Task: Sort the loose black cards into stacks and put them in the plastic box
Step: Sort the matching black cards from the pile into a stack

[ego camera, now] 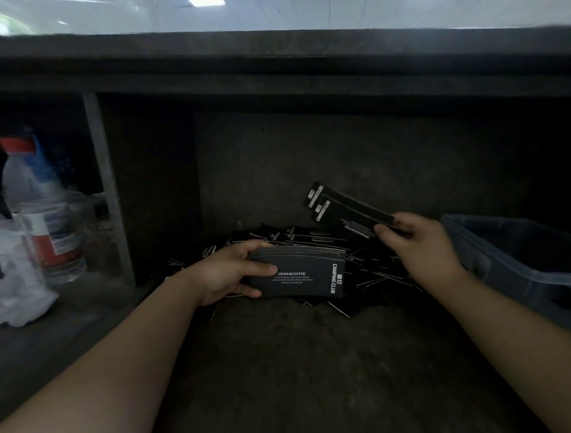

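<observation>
The loose black cards (370,272) lie heaped mid-view on the dark shelf (293,355), with the plastic box (506,259) near at 3 o'clock. The two cards (349,210) held up at 1 o'clock of the heap should, I judge, be turned to match and squared edge to edge onto the stack (302,275). The left hand (228,272), at 9 o'clock, grips that stack with the thumb on top and fingers curled beneath, while the right hand (423,244) pinches the pair by one end.

- Beyond the fingers (242,248) I saw a dark, rough back wall (340,148).
- Above them ran a heavy dark ledge (278,61), with a ceiling light (206,2) past it.
- Left stood a grey metal post (102,173).
- Below lay a dim, gritty floor (309,371).
</observation>
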A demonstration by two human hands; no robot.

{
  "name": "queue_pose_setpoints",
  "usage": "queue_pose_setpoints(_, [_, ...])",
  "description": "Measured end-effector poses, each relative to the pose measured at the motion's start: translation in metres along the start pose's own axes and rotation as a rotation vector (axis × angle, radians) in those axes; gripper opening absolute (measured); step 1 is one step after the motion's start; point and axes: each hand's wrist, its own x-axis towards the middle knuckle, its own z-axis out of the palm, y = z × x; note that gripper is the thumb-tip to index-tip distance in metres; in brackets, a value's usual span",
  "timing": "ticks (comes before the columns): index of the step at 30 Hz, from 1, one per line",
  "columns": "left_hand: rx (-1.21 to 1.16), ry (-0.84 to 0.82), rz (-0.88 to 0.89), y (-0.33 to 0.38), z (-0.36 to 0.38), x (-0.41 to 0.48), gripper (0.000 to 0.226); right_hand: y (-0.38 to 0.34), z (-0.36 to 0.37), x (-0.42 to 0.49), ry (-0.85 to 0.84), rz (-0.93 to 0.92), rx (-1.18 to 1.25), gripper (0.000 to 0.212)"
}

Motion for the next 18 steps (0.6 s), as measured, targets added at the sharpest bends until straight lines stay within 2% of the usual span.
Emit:
queue_pose_setpoints(3, [0.007, 0.003, 0.009, -0.001, 0.001, -0.001, 0.038, -0.013, -0.005, -0.013, 0.17, 0.174, 0.366, 0.008])
queue_pose_setpoints(5, [0.003, -0.002, 0.019, -0.002, 0.002, -0.001, 0.04, -0.025, -0.009, -0.016, 0.24, 0.281, 0.609, 0.019])
queue_pose_setpoints(9, [-0.022, -0.02, 0.043, -0.004, 0.003, -0.004, 0.038, -0.048, -0.02, -0.015, 0.288, 0.305, 0.948, 0.028])
queue_pose_setpoints(11, [-0.031, -0.028, 0.045, -0.004, 0.003, -0.005, 0.035, -0.053, -0.021, -0.014, 0.267, 0.306, 1.014, 0.032])
queue_pose_setpoints(13, [-0.044, -0.042, 0.043, -0.004, 0.003, -0.004, 0.036, -0.052, -0.019, -0.016, 0.233, 0.347, 0.936, 0.032])
queue_pose_setpoints(15, [-0.039, -0.063, 0.037, -0.003, 0.001, -0.003, 0.04, -0.047, -0.016, -0.02, 0.127, 0.36, 0.748, 0.044])
queue_pose_setpoints(17, [-0.022, -0.067, 0.037, -0.003, 0.001, -0.002, 0.046, -0.039, -0.013, -0.024, -0.104, 0.306, 0.378, 0.057])
queue_pose_setpoints(18, [-0.019, -0.066, 0.037, -0.003, 0.002, -0.003, 0.048, -0.036, -0.012, -0.026, -0.254, 0.266, 0.206, 0.049])
